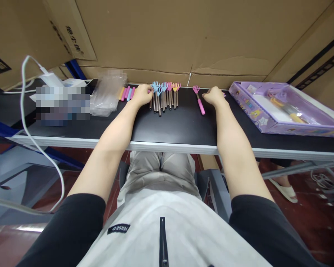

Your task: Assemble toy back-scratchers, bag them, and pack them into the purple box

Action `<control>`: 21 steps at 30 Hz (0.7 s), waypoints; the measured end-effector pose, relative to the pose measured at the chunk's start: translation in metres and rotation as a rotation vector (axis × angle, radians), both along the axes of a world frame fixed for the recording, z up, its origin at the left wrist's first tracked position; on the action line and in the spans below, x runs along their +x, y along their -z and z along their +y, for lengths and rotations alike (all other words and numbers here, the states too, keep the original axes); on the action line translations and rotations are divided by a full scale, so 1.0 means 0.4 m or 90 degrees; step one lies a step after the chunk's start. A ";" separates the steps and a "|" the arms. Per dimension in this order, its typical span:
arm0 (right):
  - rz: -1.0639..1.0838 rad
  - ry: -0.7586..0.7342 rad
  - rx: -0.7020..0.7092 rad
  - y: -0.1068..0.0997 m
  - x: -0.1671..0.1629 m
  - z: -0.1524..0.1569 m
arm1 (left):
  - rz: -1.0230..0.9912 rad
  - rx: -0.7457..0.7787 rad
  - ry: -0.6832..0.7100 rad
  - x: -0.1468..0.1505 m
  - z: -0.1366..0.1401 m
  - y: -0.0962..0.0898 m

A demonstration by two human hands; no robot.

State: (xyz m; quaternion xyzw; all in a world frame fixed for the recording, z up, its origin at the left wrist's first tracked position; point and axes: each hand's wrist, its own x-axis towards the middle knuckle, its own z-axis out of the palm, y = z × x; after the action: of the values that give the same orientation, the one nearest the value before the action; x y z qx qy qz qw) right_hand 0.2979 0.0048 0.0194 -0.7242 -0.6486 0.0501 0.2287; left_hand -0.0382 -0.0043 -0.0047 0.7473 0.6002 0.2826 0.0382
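Curling near claw-tipped metal rods (163,101), left hand (143,95) and right hand (213,96) look half-closed, any hold indiscernible.

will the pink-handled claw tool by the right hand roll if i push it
The pink-handled claw tool may start to roll, since its handle looks rounded, but its splayed prongs would probably stop it. Its slim, straight shaft suggests it's light and fairly stiff.

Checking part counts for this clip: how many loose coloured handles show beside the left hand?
5 visible handles: one yellow, three pink and one blue, side by side between the clear plastic bags and the left hand, which may hide more.
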 end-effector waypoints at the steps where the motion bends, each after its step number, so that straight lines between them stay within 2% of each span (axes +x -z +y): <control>1: 0.001 0.000 -0.007 0.000 -0.003 -0.002 | -0.002 -0.001 -0.002 0.000 0.000 0.000; 10: 0.073 -0.021 -0.032 0.008 -0.034 -0.006 | -0.041 -0.003 0.013 0.007 -0.012 -0.008; 18: -0.014 0.012 -0.051 0.003 -0.076 -0.034 | -0.035 -0.011 0.000 0.011 -0.018 -0.013; 21: -0.007 0.025 -0.046 0.000 -0.089 -0.043 | -0.031 -0.008 -0.001 0.011 -0.016 -0.012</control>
State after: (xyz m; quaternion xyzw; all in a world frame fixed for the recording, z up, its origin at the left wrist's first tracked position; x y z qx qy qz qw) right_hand 0.2623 -0.0126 0.0193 -0.7449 -0.6332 0.0648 0.1999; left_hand -0.0339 -0.0107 0.0001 0.7394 0.6016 0.2968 0.0568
